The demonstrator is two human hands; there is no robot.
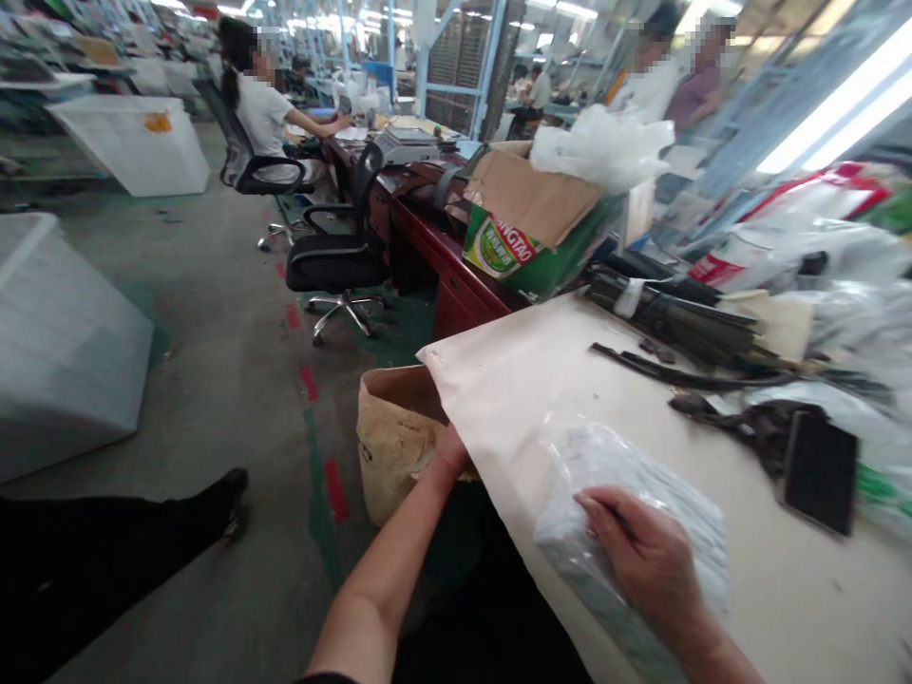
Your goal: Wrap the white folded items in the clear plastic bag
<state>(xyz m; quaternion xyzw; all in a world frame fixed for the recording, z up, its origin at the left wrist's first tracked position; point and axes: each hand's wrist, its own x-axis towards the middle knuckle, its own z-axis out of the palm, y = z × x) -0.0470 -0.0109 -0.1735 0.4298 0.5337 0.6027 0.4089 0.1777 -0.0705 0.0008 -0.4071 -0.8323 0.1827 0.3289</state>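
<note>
My right hand (645,556) is pinched on a clear plastic bag (605,456) with pale, folded, soft-looking contents, lying over the near part of the cream-coloured tabletop (527,370). My left hand (454,451) reaches down beside the table edge at the mouth of a brown paper sack (395,432) on the floor. Its fingers are hidden behind the sack's torn rim and the table edge, so what they touch does not show.
A black phone (819,473), dark strips (670,366) and plastic bags crowd the table's right side. A green carton (527,252) stands at the back. Office chairs (338,261) and white bins (135,142) occupy the floor. At lower left is another person's leg (128,541).
</note>
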